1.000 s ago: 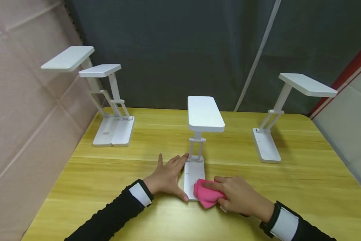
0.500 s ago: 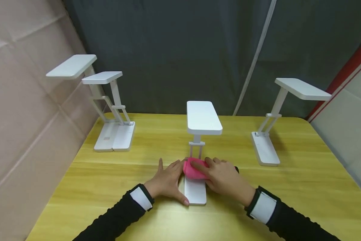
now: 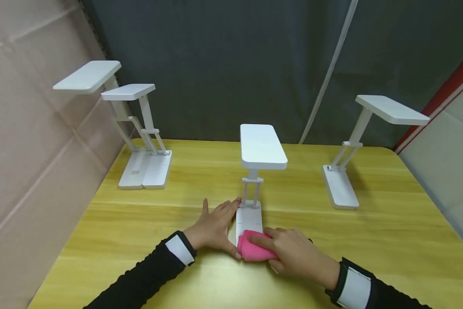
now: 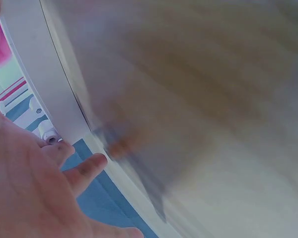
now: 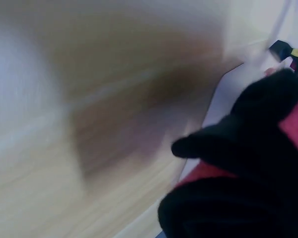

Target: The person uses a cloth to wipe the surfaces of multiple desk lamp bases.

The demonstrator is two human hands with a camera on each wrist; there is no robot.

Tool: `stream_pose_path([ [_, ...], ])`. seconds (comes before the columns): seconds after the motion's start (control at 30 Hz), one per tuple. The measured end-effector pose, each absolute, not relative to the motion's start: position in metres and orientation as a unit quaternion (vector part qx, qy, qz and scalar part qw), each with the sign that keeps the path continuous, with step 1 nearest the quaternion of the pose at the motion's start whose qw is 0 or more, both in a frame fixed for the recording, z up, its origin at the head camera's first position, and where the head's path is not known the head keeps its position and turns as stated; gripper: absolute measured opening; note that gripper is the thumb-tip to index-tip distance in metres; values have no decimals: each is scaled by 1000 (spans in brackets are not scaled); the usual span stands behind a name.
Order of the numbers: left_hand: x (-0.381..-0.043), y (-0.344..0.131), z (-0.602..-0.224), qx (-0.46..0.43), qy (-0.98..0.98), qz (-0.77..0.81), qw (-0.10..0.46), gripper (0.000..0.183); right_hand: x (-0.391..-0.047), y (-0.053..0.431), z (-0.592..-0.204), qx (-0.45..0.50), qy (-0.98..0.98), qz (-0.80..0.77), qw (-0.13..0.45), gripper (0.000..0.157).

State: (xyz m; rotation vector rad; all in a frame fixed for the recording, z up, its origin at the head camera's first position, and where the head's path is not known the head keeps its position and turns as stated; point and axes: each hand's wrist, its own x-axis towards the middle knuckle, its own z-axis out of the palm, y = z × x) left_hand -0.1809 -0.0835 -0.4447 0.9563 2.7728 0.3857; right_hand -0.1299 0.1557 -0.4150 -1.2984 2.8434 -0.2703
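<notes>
A white folding desk lamp (image 3: 263, 146) stands upright at the middle of the table, its flat head raised over a narrow base (image 3: 249, 219). My left hand (image 3: 215, 229) lies along the left side of that base, fingers spread, fingertips by the hinge and thumb at the near corner. A folded pink cloth (image 3: 254, 246) covers the near end of the base, with my right hand (image 3: 297, 256) gripping it, index finger pressed on top. The right wrist view shows this hand dark, with the cloth (image 5: 295, 124) under its fingers. The left wrist view catches the base's side edge (image 4: 49, 64).
Two similar white lamps (image 3: 131, 91) stand side by side at the back left, their bases adjoining. Another white lamp (image 3: 341, 189) is at the right, its head angled outward. The wood-grain table (image 3: 200, 171) meets a dark curtain (image 3: 216, 73) behind and a pale cloth wall (image 3: 42, 150) at left.
My right hand moved the pink cloth up the base to the hinge half a second ago, then back down to the near end. The left hand stays in place.
</notes>
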Motion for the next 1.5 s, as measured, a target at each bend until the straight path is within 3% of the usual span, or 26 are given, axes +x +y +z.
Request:
stream_pose_path([
  [0.23, -181, -83, -439, 318, 935, 129, 95, 136, -133, 169, -397, -450, 862, -188, 139, 60],
  [0.3, -180, -83, -438, 320, 933, 134, 95, 135, -141, 175, -390, -441, 860, -208, 150, 60],
  [0.4, -179, -82, -437, 322, 933, 133, 96, 134, -157, 179, -383, -412, 889, -183, 74, 59],
  [0.57, -177, -82, -438, 320, 932, 133, 103, 133, -174, 170, -400, -392, 911, -18, -126, 53],
  [0.63, -177, -82, -439, 322, 931, 137, 104, 132, -174, 166, -411, -397, 902, 32, -170, 51],
  [0.7, -177, -81, -440, 325, 929, 143, 102, 132, -171, 164, -420, -394, 901, 43, -177, 47],
  [1.1, -180, -83, -442, 330, 930, 131, 93, 133, -144, 168, -420, -389, 917, -39, -83, 45],
  [1.5, -179, -83, -440, 331, 929, 136, 97, 134, -121, 182, -405, -458, 858, -201, 119, 60],
])
